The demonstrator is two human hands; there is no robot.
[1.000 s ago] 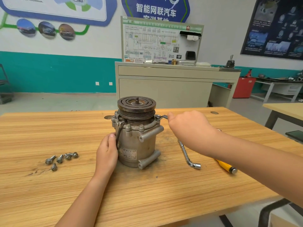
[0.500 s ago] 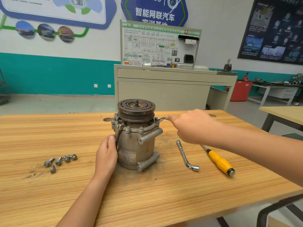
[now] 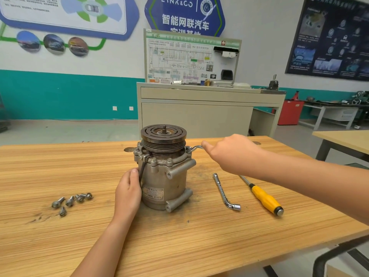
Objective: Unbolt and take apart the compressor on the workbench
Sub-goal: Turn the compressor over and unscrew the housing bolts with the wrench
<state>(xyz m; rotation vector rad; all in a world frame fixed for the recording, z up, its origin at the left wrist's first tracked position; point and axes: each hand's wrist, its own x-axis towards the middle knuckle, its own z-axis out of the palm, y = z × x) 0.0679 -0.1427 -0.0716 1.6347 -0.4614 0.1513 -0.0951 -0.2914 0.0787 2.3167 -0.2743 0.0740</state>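
Observation:
A grey metal compressor stands upright on the wooden workbench, its dark grooved pulley on top. My left hand holds the left side of its body, the thumb by a black cable. My right hand grips the handle of a small wrench whose end sits on a bolt at the flange's right rim. Several removed bolts lie loose on the bench to the left.
An L-shaped socket wrench and a yellow-handled screwdriver lie to the right of the compressor. A beige cabinet with a wiring display board stands behind the bench. Another table is at the right.
My right hand has swung the wrench handle away from me, toward the back of the bench. The screwdriver, earlier partly under my arm, now shows in full. My left hand stays put.

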